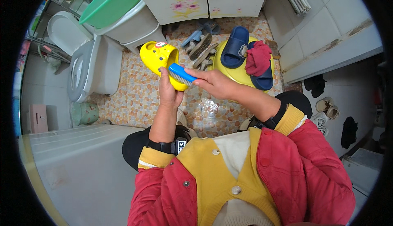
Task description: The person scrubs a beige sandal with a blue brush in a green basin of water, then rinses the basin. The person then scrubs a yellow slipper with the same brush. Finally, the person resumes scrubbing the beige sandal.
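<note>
Slipper: a small yellow slipper (160,60) is held up in the air over the pebble-patterned floor (135,99), near the middle of the room, its opening tipped toward the person.
Left hand: the left hand (168,91) grips the slipper from below at its near end, fingers curled firmly round it.
Right hand: the right hand (215,83) pinches the handle of a blue brush (181,74), whose bristles lie against the slipper's near edge.
Scrubbing well: I'd judge short strokes along the edge work best, with the left hand turning the slipper so each side meets the bristles, and the grip kept low so the fingers stay out of the brush's path.
Risk: a wet slipper may slip if the hold loosens.
Far right: a yellow basin (229,72) holds dark blue slippers (235,48) and a red cloth (258,58).
Left: a toilet (84,68) stands by the wall, with a green basin (110,3) farther off.
</note>
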The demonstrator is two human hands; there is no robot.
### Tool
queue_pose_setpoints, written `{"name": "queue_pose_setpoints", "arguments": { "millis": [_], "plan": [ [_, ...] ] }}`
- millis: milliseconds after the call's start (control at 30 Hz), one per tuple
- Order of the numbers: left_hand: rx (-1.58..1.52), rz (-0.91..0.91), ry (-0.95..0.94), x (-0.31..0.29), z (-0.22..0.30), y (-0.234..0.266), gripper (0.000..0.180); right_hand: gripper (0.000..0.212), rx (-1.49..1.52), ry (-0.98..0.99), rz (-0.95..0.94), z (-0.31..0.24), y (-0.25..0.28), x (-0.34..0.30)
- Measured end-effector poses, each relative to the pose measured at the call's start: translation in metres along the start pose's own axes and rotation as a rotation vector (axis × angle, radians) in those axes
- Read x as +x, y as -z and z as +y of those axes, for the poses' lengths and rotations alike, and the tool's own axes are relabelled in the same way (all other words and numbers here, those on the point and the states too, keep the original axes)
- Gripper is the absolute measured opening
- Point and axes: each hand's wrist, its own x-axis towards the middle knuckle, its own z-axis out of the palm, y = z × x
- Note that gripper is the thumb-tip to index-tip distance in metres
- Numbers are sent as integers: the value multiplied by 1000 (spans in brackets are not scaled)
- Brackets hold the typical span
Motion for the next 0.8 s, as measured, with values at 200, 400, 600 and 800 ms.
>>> {"name": "queue_pose_setpoints", "arguments": {
  "millis": [200,400,600,800],
  "plan": [
    [68,-271,274,-17,-24,-11,53,27,-134,-156,174,1,6,8],
    [-50,-222,28,4,21,14,66,51,-103,24,-134,-13,14,-6],
    [-169,-393,16,4,39,21,76,52,-52,-6,-34,-7,48,-5],
    [-122,-386,83,-4,42,9,65,55,435,-125,263,0,52,1]
  ]
}}
